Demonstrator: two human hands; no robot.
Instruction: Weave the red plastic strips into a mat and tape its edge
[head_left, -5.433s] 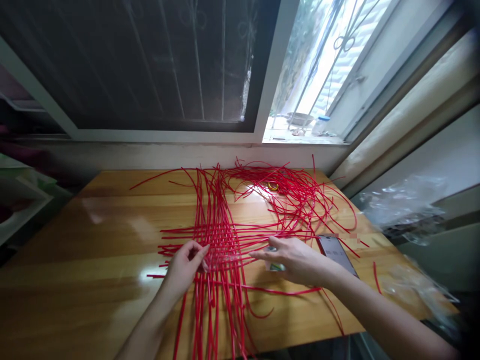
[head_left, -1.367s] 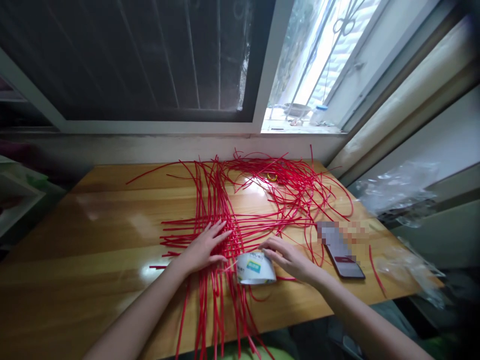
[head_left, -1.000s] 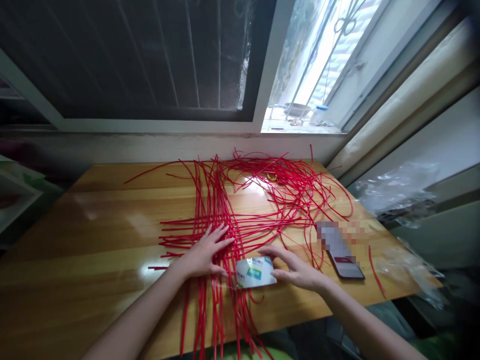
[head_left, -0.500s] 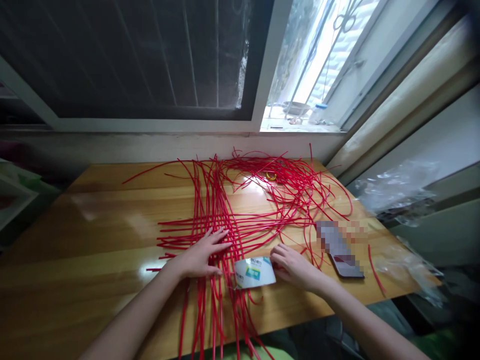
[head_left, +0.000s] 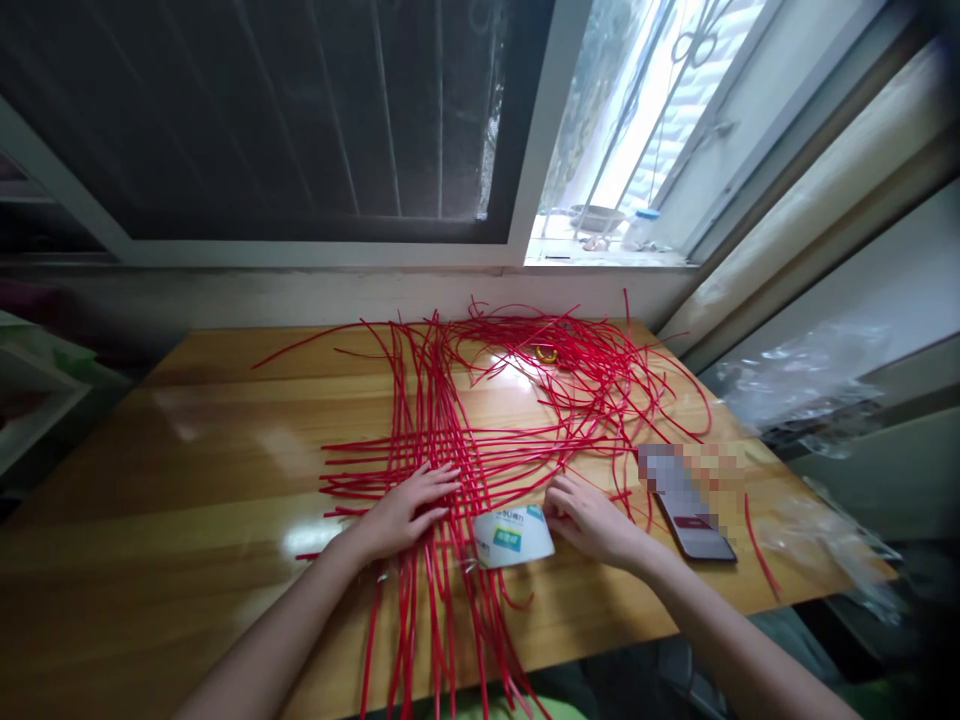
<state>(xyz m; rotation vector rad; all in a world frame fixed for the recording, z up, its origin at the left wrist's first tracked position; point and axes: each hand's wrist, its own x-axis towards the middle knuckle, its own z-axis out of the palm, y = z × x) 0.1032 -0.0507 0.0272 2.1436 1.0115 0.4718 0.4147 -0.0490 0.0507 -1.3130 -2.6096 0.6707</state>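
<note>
Many red plastic strands lie crossed in a loose woven grid on a wooden table. My left hand lies flat on the weave, fingers stretched out to the right. A roll of clear tape with a white and green label sits on the strands between my hands. My right hand is just right of the roll, its fingers curled against the roll's edge; whether they pinch a tape end I cannot make out.
A phone lies on the table right of my right hand. A tangle of loose red strands with a small yellow ring spreads toward the window. Clear plastic bags lie off the table's right edge.
The tape roll came onto the weave with my right hand and was turned and set down. My left hand went from pinching strands to lying flat. My right fingers drew in toward the roll.
</note>
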